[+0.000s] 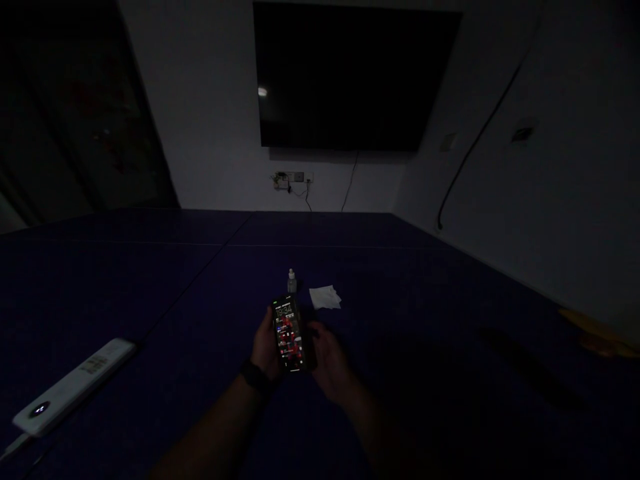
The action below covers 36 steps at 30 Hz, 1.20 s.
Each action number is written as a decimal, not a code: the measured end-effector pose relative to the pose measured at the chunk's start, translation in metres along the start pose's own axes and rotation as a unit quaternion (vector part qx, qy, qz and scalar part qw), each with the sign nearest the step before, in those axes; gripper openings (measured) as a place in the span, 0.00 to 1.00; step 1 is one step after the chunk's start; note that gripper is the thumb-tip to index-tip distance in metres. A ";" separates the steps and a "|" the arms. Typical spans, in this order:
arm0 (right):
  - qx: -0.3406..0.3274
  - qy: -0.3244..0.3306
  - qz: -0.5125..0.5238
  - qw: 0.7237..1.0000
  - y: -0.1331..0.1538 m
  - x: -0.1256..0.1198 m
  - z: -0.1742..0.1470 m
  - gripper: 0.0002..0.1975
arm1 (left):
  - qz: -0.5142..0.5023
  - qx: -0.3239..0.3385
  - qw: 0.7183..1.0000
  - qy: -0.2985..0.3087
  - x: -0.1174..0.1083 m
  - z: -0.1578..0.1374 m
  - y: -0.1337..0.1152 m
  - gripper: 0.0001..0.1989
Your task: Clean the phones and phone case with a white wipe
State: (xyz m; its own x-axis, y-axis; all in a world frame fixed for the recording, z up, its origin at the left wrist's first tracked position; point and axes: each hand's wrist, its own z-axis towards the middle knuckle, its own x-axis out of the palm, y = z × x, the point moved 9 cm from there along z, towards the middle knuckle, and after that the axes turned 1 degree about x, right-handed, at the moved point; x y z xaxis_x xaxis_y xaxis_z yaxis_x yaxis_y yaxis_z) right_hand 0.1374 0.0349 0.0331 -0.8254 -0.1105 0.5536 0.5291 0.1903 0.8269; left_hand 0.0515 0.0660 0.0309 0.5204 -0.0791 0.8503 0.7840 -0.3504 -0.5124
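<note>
A lit smartphone (289,337), showing 19:34 above a red and black screen, is tilted up in front of me. My left hand (265,343) grips its left side, with a dark band on the wrist. Along the phone's dark right edge, my right hand (331,360) curls its fingers in; the dimness hides part of that contact. Just beyond the phone's top stands a small clear bottle (292,283) with a white dropper-like top. White tissue or paper (325,297) lies to the right of the bottle.
A long white device (75,385) with a small lit display and a cable lies at the left on the dark blue surface (200,287). A large dark television (355,77) hangs on the far wall above sockets (299,177) and wires. Something yellowish (600,333) lies by the right wall.
</note>
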 end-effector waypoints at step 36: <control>-0.117 -0.064 -0.068 0.989 0.027 0.017 0.004 0.29 | 0.002 -0.085 0.996 0.013 0.001 -0.006 0.038 0.27</control>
State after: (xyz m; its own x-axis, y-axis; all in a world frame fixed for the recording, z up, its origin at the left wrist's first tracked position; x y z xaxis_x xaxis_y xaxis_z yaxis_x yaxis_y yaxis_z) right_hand 0.1373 0.0421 0.0646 -0.9021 0.0076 0.4315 0.4306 -0.0505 0.9011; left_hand 0.0802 0.0467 0.0131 0.5120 -0.1043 0.8526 0.7122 -0.5034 -0.4892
